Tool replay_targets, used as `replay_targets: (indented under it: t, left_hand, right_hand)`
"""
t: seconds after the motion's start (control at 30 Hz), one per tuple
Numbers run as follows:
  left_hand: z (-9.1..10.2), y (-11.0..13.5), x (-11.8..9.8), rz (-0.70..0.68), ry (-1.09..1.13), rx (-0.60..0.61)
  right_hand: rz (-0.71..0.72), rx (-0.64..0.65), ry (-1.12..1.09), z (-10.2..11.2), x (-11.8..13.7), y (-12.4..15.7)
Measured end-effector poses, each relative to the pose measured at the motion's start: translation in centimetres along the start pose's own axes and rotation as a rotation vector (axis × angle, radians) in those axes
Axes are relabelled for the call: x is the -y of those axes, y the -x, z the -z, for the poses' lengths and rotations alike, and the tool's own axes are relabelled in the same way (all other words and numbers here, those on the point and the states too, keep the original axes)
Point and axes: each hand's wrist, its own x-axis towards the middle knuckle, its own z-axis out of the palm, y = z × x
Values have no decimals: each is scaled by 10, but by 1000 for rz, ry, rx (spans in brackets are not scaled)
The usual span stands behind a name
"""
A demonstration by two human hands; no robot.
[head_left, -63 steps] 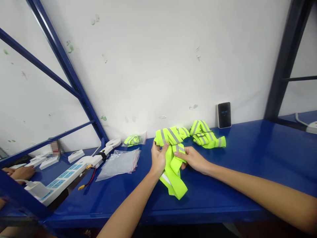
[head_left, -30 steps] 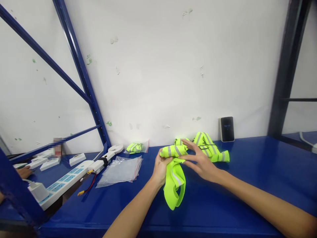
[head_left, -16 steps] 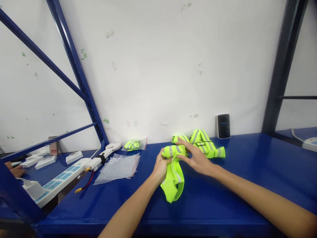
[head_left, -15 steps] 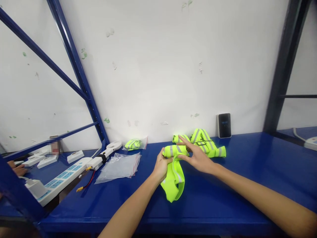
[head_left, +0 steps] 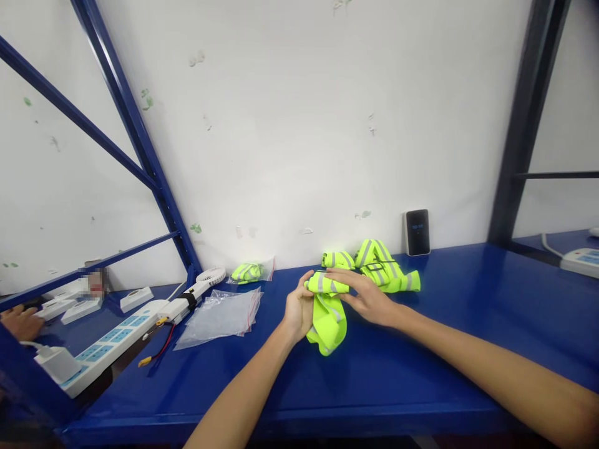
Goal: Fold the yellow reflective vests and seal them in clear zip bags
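Observation:
Both my hands hold a neon-yellow reflective vest with grey stripes just above the blue shelf. My left hand grips the rolled top part from the left, fingers curled round it. My right hand presses on the roll from the right, fingers closed over the fabric. The loose end of the vest hangs down onto the shelf. A second reflective vest lies crumpled behind, near the wall.
A stack of clear zip bags lies to the left, and a bagged vest sits by the wall. A white power strip, a small white fan and a black device are also here. Another person's hand shows far left.
The vest has been rolled tighter; its hanging tail is shorter. My right hand went from spread fingers over the roll to closing on it. The view shifted slightly.

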Motion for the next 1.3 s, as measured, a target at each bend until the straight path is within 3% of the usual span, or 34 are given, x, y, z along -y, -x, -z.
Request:
replay_targets:
  t: [0.13, 0.23, 0.37, 0.43, 0.5, 0.57, 0.67, 0.83, 0.93, 1.03, 1.13, 1.3]
  left_hand:
    - [-3, 3, -1, 51, -13, 61]
    - [-2, 2, 4, 26, -135, -5]
    - [3, -1, 9, 4, -263, -77]
    - [6, -2, 7, -43, -292, -62]
    - [8, -2, 5, -87, -310, -16]
    - [9, -2, 3, -93, -318, 51]
    - [12, -1, 2, -74, -320, 125]
    - [14, 2, 1, 2, -342, 199]
    - [12, 3, 1, -1, -338, 200]
    - [9, 1, 2, -8, -332, 107]
    - [6, 0, 2, 0, -267, 27]
    - [3, 2, 0, 81, -161, 64]
  right_hand:
    - [66, 33, 81, 1, -8, 3]
    - [89, 87, 92, 2, -8, 3]
    - [-20, 178, 21, 7, 1, 4]
    - [-117, 180, -83, 9, 7, 3]
    - [-265, 100, -245, 7, 11, 2]
    - [-443, -3, -458, 2, 13, 0]
    - [-636, -59, -791, -6, 12, -4]
    - [-715, -62, -1061, -11, 10, -3]
    - [-683, -82, -1024, -12, 8, -3]
    - [-574, -183, -816, -12, 9, -5]
    - [-424, -179, -574, -9, 13, -6]
    - [-349, -188, -364, -7, 16, -4]
